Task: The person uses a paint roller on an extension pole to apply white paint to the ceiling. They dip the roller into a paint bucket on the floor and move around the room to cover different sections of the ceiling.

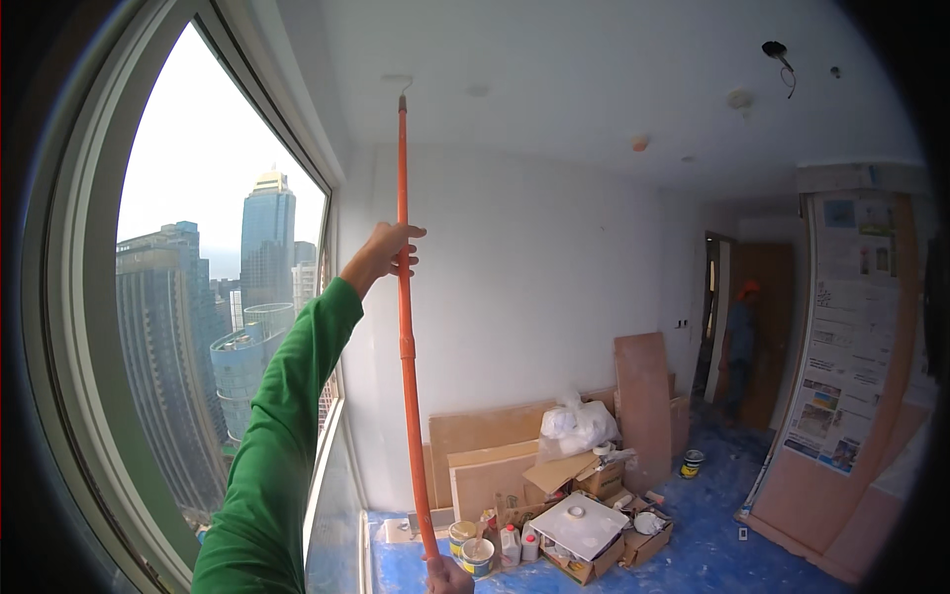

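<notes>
A paint roller on a long orange extension pole (406, 317) stands nearly upright before me. Its pale roller head (398, 78) is up at the white ceiling (554, 59), and I cannot tell whether it presses against it. My left hand (389, 249), at the end of a green sleeve, is wrapped round the upper part of the pole with the index finger sticking out. Low at the frame's bottom edge, my right hand (449, 576) grips the pole's lower end; part of that hand is cut off.
A large window (223, 198) with towers outside runs along the left. Against the far wall lie boards (643, 406), paint buckets (477, 556), jugs and boxes (584, 569) on blue floor sheeting (693, 554). A person in an orange helmet (742, 337) stands by the doorway.
</notes>
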`<state>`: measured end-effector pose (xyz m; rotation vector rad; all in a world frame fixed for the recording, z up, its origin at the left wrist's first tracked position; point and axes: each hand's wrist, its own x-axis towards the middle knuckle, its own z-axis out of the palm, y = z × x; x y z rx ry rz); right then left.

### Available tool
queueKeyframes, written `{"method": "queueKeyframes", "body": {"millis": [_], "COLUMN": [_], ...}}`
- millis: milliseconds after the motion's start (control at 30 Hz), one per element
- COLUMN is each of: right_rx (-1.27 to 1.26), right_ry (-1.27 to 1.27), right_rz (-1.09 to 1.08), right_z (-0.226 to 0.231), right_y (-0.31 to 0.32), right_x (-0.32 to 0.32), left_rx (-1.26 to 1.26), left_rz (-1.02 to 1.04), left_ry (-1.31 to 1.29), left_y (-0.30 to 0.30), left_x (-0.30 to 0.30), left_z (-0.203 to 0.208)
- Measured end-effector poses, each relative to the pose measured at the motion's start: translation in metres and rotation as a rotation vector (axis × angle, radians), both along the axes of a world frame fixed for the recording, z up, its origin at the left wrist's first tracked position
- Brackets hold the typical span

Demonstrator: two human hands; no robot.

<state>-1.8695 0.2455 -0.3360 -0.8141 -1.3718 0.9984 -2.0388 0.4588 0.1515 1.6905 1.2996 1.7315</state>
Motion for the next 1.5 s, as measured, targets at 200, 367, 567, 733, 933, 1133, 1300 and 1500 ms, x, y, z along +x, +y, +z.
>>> {"method": "queueKeyframes", "body": {"millis": [200,367,567,733,933,1133,1300,1500], "right_rx": [-0.181,-0.03,-0.292,-0.287,-0.1,-0.056,-0.109,-0.173], "right_ry": [0.07,0.102,-0.017,-0.081,0.012,0.055,0.003,-0.019], "right_rz": [0.091,-0.01,0.134,0.144,0.256,0.27,0.259,0.241], "right_z": [-0.041,-0.049,-0.046,-0.114,-0.101,-0.138,-0.181,-0.212], "right_y": [-0.045,-0.092,-0.133,-0.132,-0.159,-0.156,-0.143,-0.133], "right_x": [0.017,0.026,0.055,0.059,0.085,0.086,0.086,0.091], "left_rx": [0.05,0.126,0.203,0.283,0.388,0.416,0.442,0.43], "left_rz": [0.044,0.085,0.084,0.113,0.103,0.087,0.093,0.039], "left_ry": [0.037,0.03,0.052,0.114,0.17,0.205,0.233,0.203], "left_y": [-0.072,-0.13,-0.18,-0.219,-0.25,-0.289,-0.315,-0.345], "left_x": [0.031,0.058,0.078,0.096,0.105,0.124,0.139,0.157], "left_z": [-0.02,-0.032,-0.05,-0.071,-0.09,-0.103,-0.114,-0.123]}}
